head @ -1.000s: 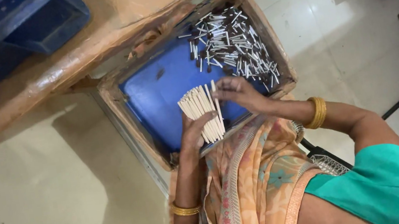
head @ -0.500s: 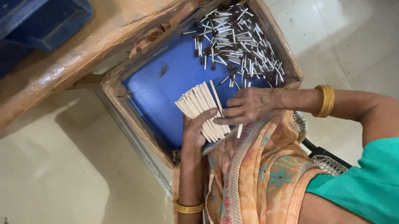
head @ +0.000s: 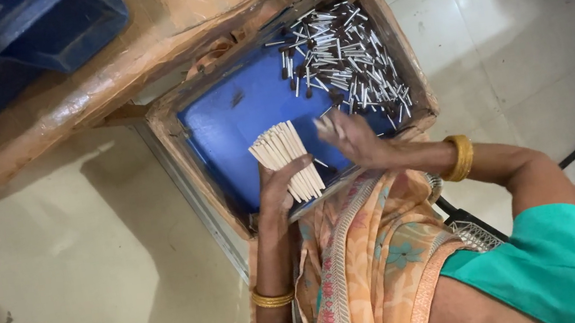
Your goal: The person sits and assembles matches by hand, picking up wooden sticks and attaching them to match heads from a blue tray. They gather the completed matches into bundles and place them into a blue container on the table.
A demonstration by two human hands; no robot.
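I watched the left hand (head: 278, 189) clamped around a fanned bundle of pale sticks (head: 287, 160), held over the near edge of the blue tray (head: 237, 127); the bundle sat much as it had a second before, so the grip had not shifted. The change was in the right hand (head: 353, 140); a moment earlier it lay against the bundle with a stick or two trailing from its fingers, and now it had swung off toward the loose heap of dark-tipped sticks (head: 341, 62) in the far corner of the tray, well short of touching it. It was blurred by the motion; I thought its fingers were spread and empty, though I could not be sure; I read that as one lot added to the bundle and the hand going back for more. The tray sat inside a worn cardboard box (head: 170, 137) below a wooden bench (head: 135, 55); darker blue trays (head: 46, 23) rested on top.
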